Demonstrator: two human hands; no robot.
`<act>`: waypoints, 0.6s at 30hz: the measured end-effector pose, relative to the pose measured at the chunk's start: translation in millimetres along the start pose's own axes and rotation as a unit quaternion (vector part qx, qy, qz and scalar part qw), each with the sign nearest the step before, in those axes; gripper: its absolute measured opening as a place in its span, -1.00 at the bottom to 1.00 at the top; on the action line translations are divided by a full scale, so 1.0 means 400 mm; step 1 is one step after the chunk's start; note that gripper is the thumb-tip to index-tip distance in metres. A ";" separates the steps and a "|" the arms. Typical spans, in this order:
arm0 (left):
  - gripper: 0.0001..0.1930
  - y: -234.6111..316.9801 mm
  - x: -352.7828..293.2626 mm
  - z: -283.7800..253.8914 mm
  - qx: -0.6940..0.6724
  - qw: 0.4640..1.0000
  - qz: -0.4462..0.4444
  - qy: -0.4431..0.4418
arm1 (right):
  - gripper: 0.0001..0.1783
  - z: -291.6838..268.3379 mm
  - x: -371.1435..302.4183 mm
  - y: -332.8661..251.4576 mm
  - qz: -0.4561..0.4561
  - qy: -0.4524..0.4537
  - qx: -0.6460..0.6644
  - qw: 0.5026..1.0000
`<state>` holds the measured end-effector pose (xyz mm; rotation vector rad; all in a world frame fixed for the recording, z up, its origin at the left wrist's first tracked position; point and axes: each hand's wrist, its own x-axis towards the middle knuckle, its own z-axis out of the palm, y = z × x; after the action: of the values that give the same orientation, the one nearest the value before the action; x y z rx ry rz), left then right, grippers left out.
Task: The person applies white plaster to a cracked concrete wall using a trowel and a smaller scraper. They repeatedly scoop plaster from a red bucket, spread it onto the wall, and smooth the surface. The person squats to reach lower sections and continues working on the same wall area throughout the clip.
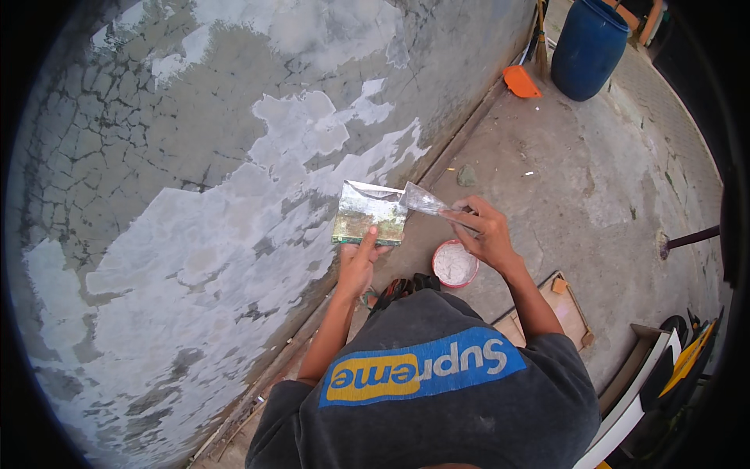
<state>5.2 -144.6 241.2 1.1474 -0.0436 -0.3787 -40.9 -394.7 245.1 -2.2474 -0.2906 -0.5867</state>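
My left hand holds a flat rectangular board from below, thumb on its near edge; the board carries white filler along its far edge. My right hand grips the handle of a metal putty knife, whose blade touches the board's upper right corner. Both hands are raised in front of a cracked grey wall patched with white filler. A small round red tub of white filler stands on the ground just below my right wrist.
A blue barrel and an orange dustpan stand at the far end of the concrete floor. A flat wooden board lies by my right side. White and yellow panels lean at the lower right.
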 end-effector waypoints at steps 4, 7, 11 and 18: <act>-0.54 0.004 0.000 -0.011 0.028 0.999 -0.014 0.009 | -0.58 0.009 0.004 -0.003 -0.013 0.008 -0.007 1.000; -0.55 0.030 -0.004 -0.013 0.064 0.998 -0.011 0.010 | -0.57 0.015 0.015 -0.012 -0.029 0.017 -0.008 0.999; -0.53 0.016 -0.007 -0.037 0.130 0.991 -0.022 0.016 | -0.56 0.028 0.036 -0.038 -0.041 0.017 0.024 0.999; -0.54 0.034 -0.021 -0.062 0.209 0.978 -0.027 0.004 | -0.54 0.062 0.077 -0.081 -0.083 0.035 0.018 0.996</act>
<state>6.6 -115.2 244.3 1.5681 -0.0881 -0.4249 -18.8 -353.8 266.5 -2.1763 -0.4517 -0.7396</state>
